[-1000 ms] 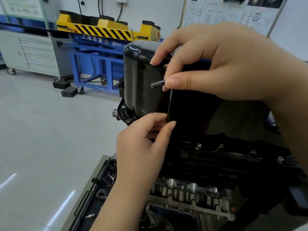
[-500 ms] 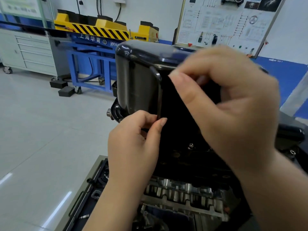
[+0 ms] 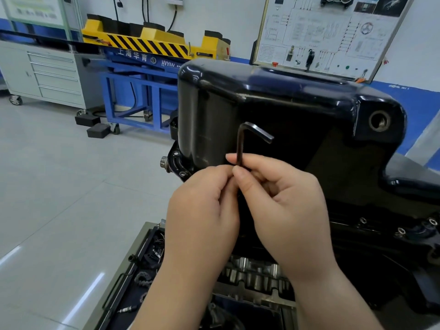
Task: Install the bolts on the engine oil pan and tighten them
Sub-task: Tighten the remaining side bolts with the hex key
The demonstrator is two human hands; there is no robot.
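From the head camera, the black oil pan [image 3: 297, 108] rises over the engine [image 3: 257, 270]. The right hand [image 3: 285, 206] has its grip closed on a hex key [image 3: 240, 144], pinching the long leg upright just before the pan's wall. The left hand [image 3: 202, 210] curls against the right thumb, and I cannot tell whether its grip holds anything. Bolts [image 3: 401, 231] sit along the pan's flange at right.

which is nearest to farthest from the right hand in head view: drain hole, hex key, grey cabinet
1. hex key, pinched by the right hand
2. drain hole, upper right on the oil pan
3. grey cabinet, far left across the floor
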